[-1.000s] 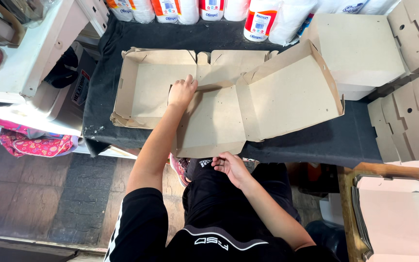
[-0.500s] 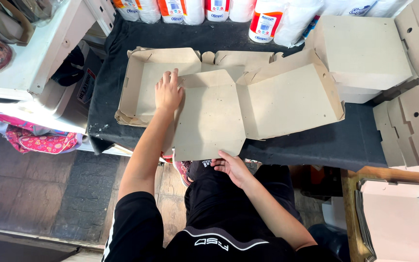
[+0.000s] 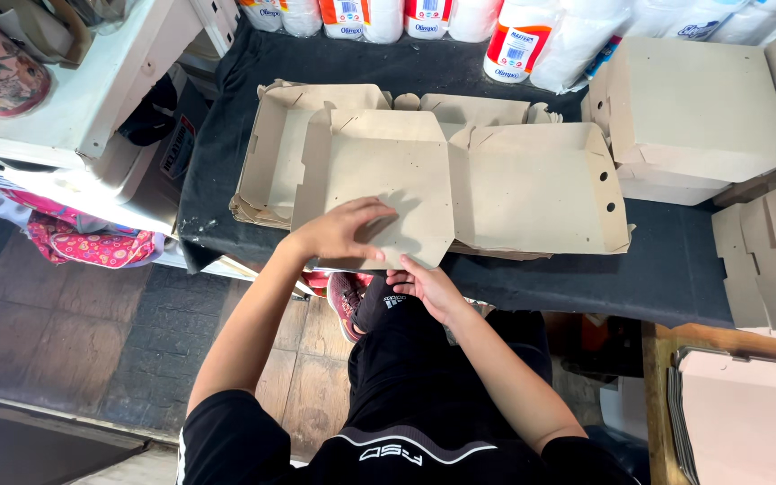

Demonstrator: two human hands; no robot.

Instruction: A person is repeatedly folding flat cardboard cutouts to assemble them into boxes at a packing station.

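Left hand: the left hand (image 3: pixel 339 229) lies palm down on the near part of the flat cardboard box blank (image 3: pixel 379 184), fingers spread loosely and pointing toward the right, pressing on the panel rather than gripping it.
Right hand: the right hand (image 3: pixel 428 286) sits at the near edge of the same panel, just below the table edge, fingers curled up under the cardboard; it seems to pinch that edge, though the underside is hidden.
Box blank: an unfolded tan box with two square panels side by side; the left panel is under the hands, the right panel (image 3: pixel 541 189) lies flat with two small round holes near its right edge.
Where it lies: on top of a stack of like blanks (image 3: pixel 267 175) on the black cloth-covered table (image 3: pixel 675 260), its near edge reaching past the table edge toward the person.
To the right: a pile of folded, closed boxes (image 3: pixel 702 112) stands on the table, touching the far right corner of the blank.
Far right: more cut cardboard pieces (image 3: pixel 770 251) are stacked at the table's right end.
Far side: white plastic bottles with coloured labels (image 3: pixel 518 40) stand in a row along the back of the table.
Left: a white shelf (image 3: pixel 74 108) stands beside the table.
Lower right: a second stack of pale blanks (image 3: pixel 747 413) sits in a holder.
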